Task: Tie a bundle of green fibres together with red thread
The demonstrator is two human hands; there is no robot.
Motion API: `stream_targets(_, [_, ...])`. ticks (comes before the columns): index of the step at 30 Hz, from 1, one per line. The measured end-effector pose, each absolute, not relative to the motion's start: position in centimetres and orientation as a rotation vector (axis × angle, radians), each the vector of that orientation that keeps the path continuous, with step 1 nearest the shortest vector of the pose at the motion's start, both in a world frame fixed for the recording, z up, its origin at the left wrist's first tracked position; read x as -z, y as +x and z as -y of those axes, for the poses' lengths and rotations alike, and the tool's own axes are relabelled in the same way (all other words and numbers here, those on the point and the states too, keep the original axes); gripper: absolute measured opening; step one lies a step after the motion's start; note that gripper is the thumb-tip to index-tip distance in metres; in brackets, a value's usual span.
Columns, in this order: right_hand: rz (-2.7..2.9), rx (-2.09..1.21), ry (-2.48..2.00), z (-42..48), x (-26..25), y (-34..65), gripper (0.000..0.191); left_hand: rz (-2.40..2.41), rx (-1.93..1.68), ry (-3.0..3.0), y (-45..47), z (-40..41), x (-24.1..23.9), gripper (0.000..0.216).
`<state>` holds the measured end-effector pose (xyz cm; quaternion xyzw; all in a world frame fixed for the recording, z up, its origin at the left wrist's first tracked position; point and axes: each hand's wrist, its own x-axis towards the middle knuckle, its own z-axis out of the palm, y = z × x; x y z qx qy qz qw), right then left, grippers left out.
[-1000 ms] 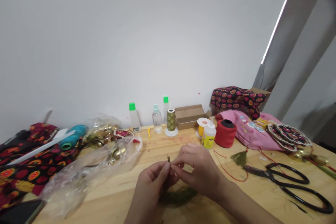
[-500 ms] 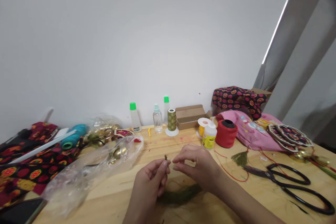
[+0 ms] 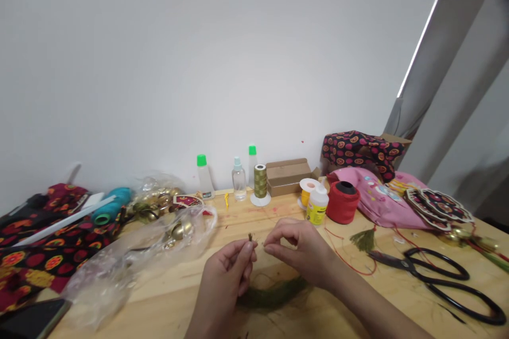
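My left hand [image 3: 228, 280] is closed in a pinch on the top of an olive green tassel [image 3: 274, 294], whose threads trail down onto the wooden table [image 3: 191, 286]. The small bound tip sticks up above my fingertips. My right hand [image 3: 302, 251] hovers just to the right of that tip, thumb and forefinger pinched together; whether a thin thread is between them is too fine to tell. A second green tassel [image 3: 363, 238] lies to the right, tied to red thread.
Large black scissors [image 3: 437, 275] lie at the right. A red spool [image 3: 342, 201], glue bottle [image 3: 317, 205], olive thread cone [image 3: 260, 183], cardboard box [image 3: 287, 176] and small bottles stand at the back. A clear bag [image 3: 131, 259] with brass bells and patterned fabric [image 3: 35, 254] fill the left.
My right hand has drawn away from the tassel tip to the right, opening a small gap between the hands. The left hand keeps its hold.
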<state>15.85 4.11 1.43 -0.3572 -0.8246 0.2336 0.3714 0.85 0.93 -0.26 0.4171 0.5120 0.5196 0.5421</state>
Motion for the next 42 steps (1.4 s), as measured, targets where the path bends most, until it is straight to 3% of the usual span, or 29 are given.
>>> stream_targets(11, [2.194, -0.441, -0.855, -3.74, -1.42, 15.68, 0.007, -1.217, -1.191, 0.943, 0.79, -0.9, 0.65, 0.023])
stream_targets(20, [2.19, -0.351, -0.862, -3.78, -1.08, 15.8, 0.009, -1.263, -1.145, 1.104, 0.72, -0.95, 0.9, 0.03])
stream_targets(42, [2.133, -0.61, -0.835, -3.93, -1.48, 15.8, 0.009, -1.244, -1.133, 1.127, 0.76, -0.76, 0.52, 0.03])
